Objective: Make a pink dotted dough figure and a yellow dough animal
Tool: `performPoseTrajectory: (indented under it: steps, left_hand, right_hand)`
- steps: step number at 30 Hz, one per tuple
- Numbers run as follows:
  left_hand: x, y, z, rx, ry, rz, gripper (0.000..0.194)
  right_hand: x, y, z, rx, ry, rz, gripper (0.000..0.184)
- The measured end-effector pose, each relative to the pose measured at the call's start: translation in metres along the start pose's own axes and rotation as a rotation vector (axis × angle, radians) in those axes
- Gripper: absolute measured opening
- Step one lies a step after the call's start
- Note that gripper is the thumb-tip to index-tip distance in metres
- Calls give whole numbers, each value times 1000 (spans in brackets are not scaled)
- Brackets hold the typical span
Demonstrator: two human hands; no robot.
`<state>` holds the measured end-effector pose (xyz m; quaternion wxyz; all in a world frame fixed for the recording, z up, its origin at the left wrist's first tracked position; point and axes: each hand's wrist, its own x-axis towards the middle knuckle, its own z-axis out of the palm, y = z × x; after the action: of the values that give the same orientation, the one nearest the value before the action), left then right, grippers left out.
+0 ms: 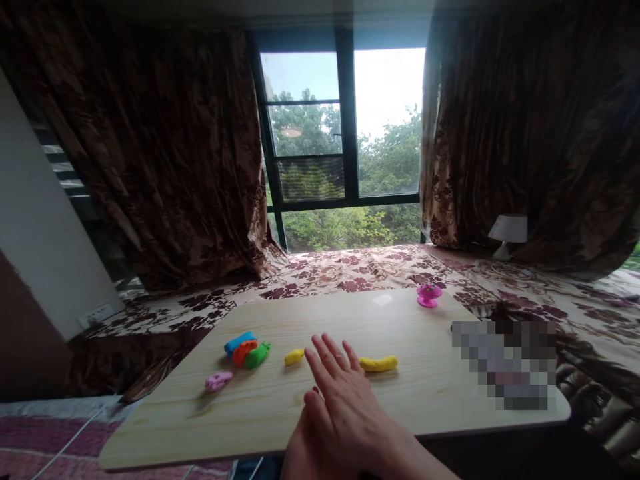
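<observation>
My right hand (345, 393) lies over my left hand (303, 440) at the table's near edge, its fingers stretched out and a little apart. Most of the left hand, fingers included, is hidden beneath it. Whether anything sits between the palms cannot be seen. Just beyond the right fingertips are a short yellow clay piece (294, 357) on the left and a longer yellow clay roll (379, 364) on the right. Blue (240, 343), orange (245, 353) and green clay pieces (257, 355) touch in a cluster farther left, with a pink clay piece (219, 381) nearer me.
All this rests on a pale wooden table (165, 413). A bright pink stemmed clay shape (429, 295) stands at its far right corner. A blurred-out patch (505, 367) covers the right side. Behind are a floral cloth (340, 267), a white lamp (507, 230), curtains and a window.
</observation>
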<state>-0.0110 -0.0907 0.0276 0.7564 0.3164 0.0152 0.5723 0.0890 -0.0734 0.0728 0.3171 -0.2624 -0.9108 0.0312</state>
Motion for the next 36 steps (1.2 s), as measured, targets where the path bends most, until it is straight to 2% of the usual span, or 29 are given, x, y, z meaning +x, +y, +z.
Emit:
performPoseTrajectory:
  steps: [3,5,6,7,9,11,12,14,15,18,21,23,24,26,28,30,33,35,36]
  left_hand:
    - [-2,18,5,-7,-21,42,61]
    - [1,19,-1,13,-38,70,60]
    - [3,14,-5,7,-22,89,60]
    - [5,8,-9,-8,-12,74,61]
    - [6,-5,-14,-5,-2,6,63]
    - [2,-6,-13,4,19,101,60]
    - [0,-1,-11,14,72,139,55]
    - [-2,14,-9,35,75,110,54]
    - [-2,20,-8,37,73,129,54]
    - [5,16,-11,38,33,100,57]
    - [9,-7,-7,39,-86,8,59]
    - [6,-10,1,17,-75,119,57]
    - [4,-6,4,-4,-23,141,54]
    - [0,8,7,-18,-11,92,55]
    - [0,17,1,-21,-27,68,56]
    - [3,12,-9,-11,-79,93,58]
    - [6,-11,-17,48,-148,-57,63]
    - [2,-16,-14,33,-124,11,63]
    - [-1,-13,-11,6,-82,77,59]
  right_hand:
    - [-12,-5,20,-8,-41,-177,52]
    - [-17,-18,40,-17,72,-252,45]
    - [-16,-24,45,-4,80,-284,45]
    - [-12,-27,44,8,81,-221,45]
    - [-1,-24,31,15,63,-82,48]
    - [6,-13,11,11,72,-13,51]
    - [6,-7,5,12,52,1,53]
    - [-1,-4,4,23,-23,-48,55]
    - [-5,-7,8,37,-69,-127,57]
    - [-12,-23,20,78,-20,-225,49]
    - [-2,-23,8,106,-24,-51,60]
    - [2,-13,-3,100,-16,22,61]
    - [1,-9,-5,99,-29,6,58]
    - [-8,-8,3,103,-84,-123,51]
    - [-17,-16,18,105,-55,-257,45]
    - [-17,-26,25,115,-4,-293,45]
    - [-2,-23,9,106,0,-99,54]
    - [3,-13,-2,99,-17,-40,59]
    - [2,-9,-2,93,-32,-60,60]
